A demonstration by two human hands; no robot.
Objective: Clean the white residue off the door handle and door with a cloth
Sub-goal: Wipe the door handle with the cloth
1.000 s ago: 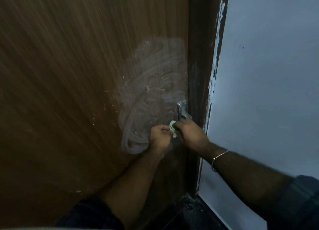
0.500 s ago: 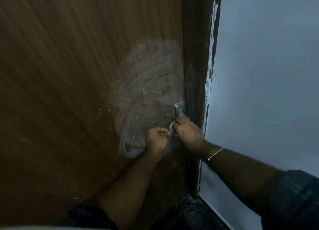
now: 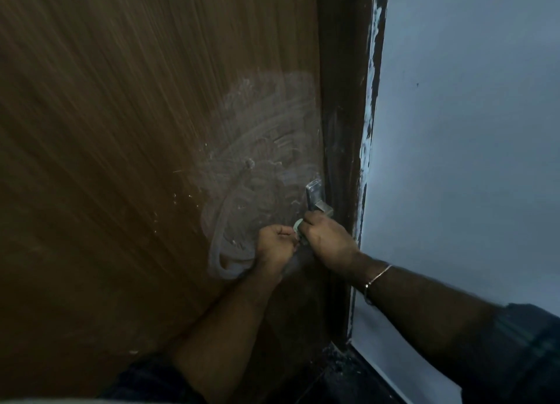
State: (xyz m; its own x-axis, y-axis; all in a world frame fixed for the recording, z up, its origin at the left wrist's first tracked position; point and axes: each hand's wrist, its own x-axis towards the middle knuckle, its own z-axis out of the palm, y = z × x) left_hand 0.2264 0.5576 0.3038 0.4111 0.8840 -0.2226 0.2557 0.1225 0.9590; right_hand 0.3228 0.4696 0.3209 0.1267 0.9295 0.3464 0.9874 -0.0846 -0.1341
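Note:
A brown wooden door (image 3: 121, 161) fills the left of the view. Swirled white residue (image 3: 257, 167) is smeared across it near its right edge. A metal door handle (image 3: 316, 196) on its plate sits just right of the smear. My right hand (image 3: 328, 240) is closed around the handle's lever, and a small pale green cloth (image 3: 297, 224) shows at its fingertips. My left hand (image 3: 274, 246) is closed just left of it, pinching the other end of the cloth. Most of the cloth and the lever are hidden by my hands.
A dark door frame (image 3: 342, 131) with chipped white paint runs down beside the door. A pale blue-grey wall (image 3: 469, 131) fills the right side. A dark floor (image 3: 333, 379) with some debris lies at the bottom. A thin bracelet (image 3: 377, 278) is on my right wrist.
The view has shifted a little, so the door and handle sit further left. Both hands stay at the handle with the cloth between them; the right hand has crept up towards the handle plate.

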